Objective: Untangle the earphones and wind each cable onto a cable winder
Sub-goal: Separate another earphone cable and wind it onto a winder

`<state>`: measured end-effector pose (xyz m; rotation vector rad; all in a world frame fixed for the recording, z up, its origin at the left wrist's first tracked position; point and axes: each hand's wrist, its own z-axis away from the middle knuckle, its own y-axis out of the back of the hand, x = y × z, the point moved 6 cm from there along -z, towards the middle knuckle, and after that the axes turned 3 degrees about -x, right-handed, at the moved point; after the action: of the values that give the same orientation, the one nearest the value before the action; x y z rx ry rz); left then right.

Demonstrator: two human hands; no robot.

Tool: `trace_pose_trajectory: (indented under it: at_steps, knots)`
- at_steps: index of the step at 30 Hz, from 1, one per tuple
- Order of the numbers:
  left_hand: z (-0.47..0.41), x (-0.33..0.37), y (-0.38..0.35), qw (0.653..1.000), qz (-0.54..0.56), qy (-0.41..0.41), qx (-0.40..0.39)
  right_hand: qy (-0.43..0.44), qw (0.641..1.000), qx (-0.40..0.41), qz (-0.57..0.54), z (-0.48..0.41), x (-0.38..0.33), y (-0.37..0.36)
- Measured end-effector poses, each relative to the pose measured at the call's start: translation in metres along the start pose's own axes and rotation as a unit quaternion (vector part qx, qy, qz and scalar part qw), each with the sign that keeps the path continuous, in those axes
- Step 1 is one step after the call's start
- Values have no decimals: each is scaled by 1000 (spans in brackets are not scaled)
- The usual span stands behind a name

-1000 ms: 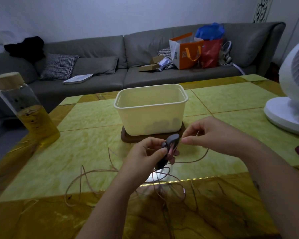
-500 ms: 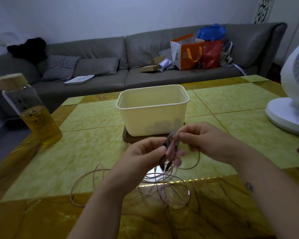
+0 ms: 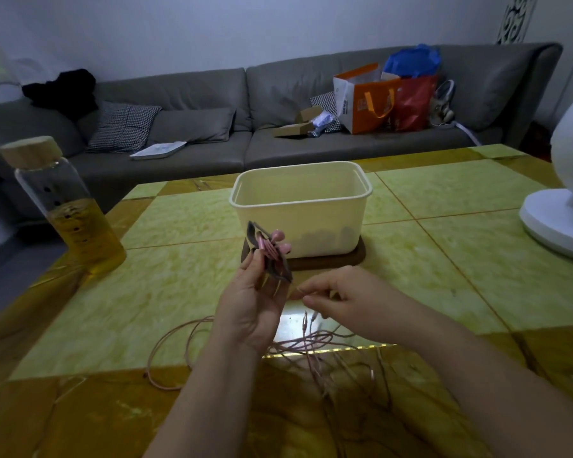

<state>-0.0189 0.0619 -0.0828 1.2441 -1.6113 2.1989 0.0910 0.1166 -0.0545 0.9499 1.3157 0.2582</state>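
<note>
My left hand [image 3: 250,304] holds a dark grey cable winder [image 3: 268,251] upright above the table, with two pink earbuds [image 3: 278,242] sticking out at its top right. A few turns of pink cable wrap the winder. My right hand [image 3: 336,297] is just to the right and lower, pinching the thin pink cable [image 3: 298,289] between thumb and fingers. The rest of the pink cable [image 3: 306,345] lies in loose tangled loops on the table below both hands, one loop [image 3: 166,352] reaching out to the left.
A cream plastic tub [image 3: 300,206] stands on a dark wooden coaster [image 3: 328,261] right behind the hands, with dark items inside. A glass bottle [image 3: 68,213] of yellow liquid stands at the left. A white fan base [image 3: 556,223] sits at the right edge. A grey sofa lies beyond.
My left hand has turned the winder upright and raised it, so the earbuds show at its top. My right hand has dropped from above the winder to below it, still on the cable.
</note>
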Motion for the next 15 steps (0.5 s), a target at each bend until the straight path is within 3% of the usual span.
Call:
trace_pose_trajectory:
  at_steps: [2,4,7,9,12,15]
  knots:
    - [0,1,2,999,-25,-19,9,15,999,1,48,4,-7,5]
    - [3,2,3,989,-138,-52,12,21,998,23,59,8,-14,16]
    - [4,9,2,931,-343,-120,28,-9,998,61,12,14,-14,41]
    - [6,9,-4,891,-432,-136,12,-54,990,73,-112,20,-4,55]
    - [11,3,-18,868,-479,-106,-75,-110,942,86,-306,25,14,66]
    - [16,-1,-24,867,-473,-68,-142,-118,950,124,-262,26,27,75]
